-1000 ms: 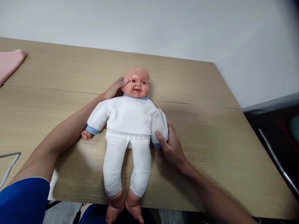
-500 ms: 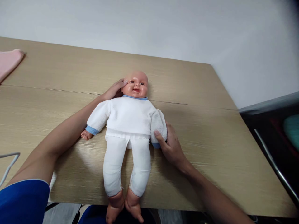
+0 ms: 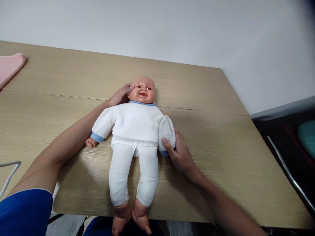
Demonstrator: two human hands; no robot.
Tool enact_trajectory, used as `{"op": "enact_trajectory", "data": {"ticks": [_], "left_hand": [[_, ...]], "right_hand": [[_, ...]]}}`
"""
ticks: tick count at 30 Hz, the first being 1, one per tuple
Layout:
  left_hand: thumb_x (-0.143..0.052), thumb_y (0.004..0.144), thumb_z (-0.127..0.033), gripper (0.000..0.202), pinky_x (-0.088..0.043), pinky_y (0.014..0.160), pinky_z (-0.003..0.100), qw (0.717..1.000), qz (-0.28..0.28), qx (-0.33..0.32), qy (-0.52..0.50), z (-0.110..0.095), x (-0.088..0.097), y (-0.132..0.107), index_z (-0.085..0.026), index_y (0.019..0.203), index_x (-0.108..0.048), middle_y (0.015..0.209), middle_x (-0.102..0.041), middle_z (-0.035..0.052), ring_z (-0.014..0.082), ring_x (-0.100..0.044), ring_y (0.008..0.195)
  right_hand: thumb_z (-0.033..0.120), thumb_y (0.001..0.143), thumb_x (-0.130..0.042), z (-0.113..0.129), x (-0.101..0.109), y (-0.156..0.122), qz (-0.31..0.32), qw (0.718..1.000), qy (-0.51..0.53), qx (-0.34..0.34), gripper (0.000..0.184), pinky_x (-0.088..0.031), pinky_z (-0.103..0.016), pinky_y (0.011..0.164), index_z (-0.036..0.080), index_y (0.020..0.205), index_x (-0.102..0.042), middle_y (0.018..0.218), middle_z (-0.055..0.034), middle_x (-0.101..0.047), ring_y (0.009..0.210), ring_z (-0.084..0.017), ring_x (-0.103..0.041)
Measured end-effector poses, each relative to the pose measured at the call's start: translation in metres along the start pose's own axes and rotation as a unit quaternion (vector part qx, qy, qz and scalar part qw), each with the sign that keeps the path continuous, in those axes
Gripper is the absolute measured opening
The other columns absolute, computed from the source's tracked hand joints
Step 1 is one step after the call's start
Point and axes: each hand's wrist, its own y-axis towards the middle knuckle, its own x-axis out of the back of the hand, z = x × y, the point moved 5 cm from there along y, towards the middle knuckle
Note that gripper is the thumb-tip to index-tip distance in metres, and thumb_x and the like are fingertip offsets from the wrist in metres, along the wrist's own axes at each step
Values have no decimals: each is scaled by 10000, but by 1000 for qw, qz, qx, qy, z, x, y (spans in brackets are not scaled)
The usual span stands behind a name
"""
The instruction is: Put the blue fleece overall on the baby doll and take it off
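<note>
A baby doll (image 3: 135,123) in a white fleece top with blue trim lies on its back on the wooden table, its bare feet reaching past the front edge. My left hand (image 3: 121,95) cups the side of its head, with a digit resting by the temple; the rest of that hand is partly hidden behind the head. Around the doll's sleeved arm (image 3: 167,131) on the right, my right hand (image 3: 180,152) is closed, thumb on top. The doll's hand on that side is out of sight. The other doll hand (image 3: 91,142) pokes from its blue cuff beside my left forearm.
A pink cloth (image 3: 11,67) lies at the far left of the table (image 3: 216,137). A white cable (image 3: 11,175) curves in at the left edge. Behind the table stands a pale wall (image 3: 147,29). Dark items and a metal bar (image 3: 283,170) are beyond its right edge.
Both hands keep their hold on the doll, and the doll lies as before. Only a very slight shift of the view shows.
</note>
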Motion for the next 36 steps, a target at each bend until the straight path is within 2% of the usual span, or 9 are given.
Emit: {"op": "enact_trajectory", "data": {"ticks": [9,14,18,21,23,25,30,33,36], "left_hand": [[-934,954,-659,559,-525,1393,585,1000,-2,2,2,-1,-6,-3,-221,1278,-808,1396,-887,136,440,-726,1556],[-945,931,-663,581,-552,1362,580,999,-26,16,24,-7,1,-3,-232,1290,-794,1350,-887,132,436,-732,1541],[-960,914,-622,563,-558,1331,535,983,-108,-36,145,-43,22,-11,-264,1315,-794,1499,-815,137,380,-682,1573],[-900,972,-573,433,-565,1292,528,946,-165,-114,255,-80,17,-31,-284,1275,-790,1563,-774,122,366,-663,1554],[-868,1004,-578,366,-568,1273,523,925,-181,-159,294,-97,-5,-53,-293,1221,-790,1480,-798,98,357,-693,1483],[-866,1018,-618,363,-572,1261,524,919,-167,-181,308,-104,-41,-79,-298,1173,-793,1364,-820,81,352,-718,1406],[-870,1045,-670,405,-581,1168,524,934,-28,-165,316,-97,-148,-150,-271,1033,-800,1089,-798,87,370,-739,1234],[-853,1067,-644,416,-562,966,470,923,42,-166,344,-97,-196,-191,-269,917,-754,902,-716,70,310,-698,947],[-750,1139,-617,457,-485,837,445,877,130,-174,428,-100,-227,-233,-276,846,-669,794,-645,40,260,-594,760]], "right_hand": [[771,1106,-651,1,5,7,-26,998,-45,23,631,-544,-664,1220,266,1482,-696,1410,-184,-773,1305,-425,-699],[738,1098,-652,-8,22,19,-68,997,13,16,658,-540,-658,1258,295,1585,-655,1605,-179,-713,1435,-410,-682],[653,1145,-525,-18,36,30,-142,987,78,-12,495,-532,-618,1275,303,1449,-700,1570,-149,-738,1413,-354,-707],[626,1112,-556,-19,39,35,-201,973,115,-7,444,-518,-584,1292,270,1327,-710,1462,-143,-769,1383,-332,-716],[616,1086,-585,-18,36,37,-223,967,124,-2,419,-531,-552,1272,263,1283,-697,1405,-137,-774,1348,-315,-720],[601,1071,-596,-17,32,37,-226,967,116,6,399,-555,-526,1235,262,1264,-677,1376,-132,-775,1307,-300,-726],[524,1040,-648,10,26,24,-227,969,41,88,335,-580,-544,1187,242,1216,-685,1280,-148,-771,1197,-312,-730],[471,1080,-646,45,24,-5,-202,969,14,143,260,-594,-542,1172,260,1220,-704,1250,-135,-789,1198,-320,-741],[417,1143,-629,80,18,-54,-165,968,2,188,180,-612,-535,1152,283,1228,-716,1239,-117,-807,1224,-322,-758]]}}
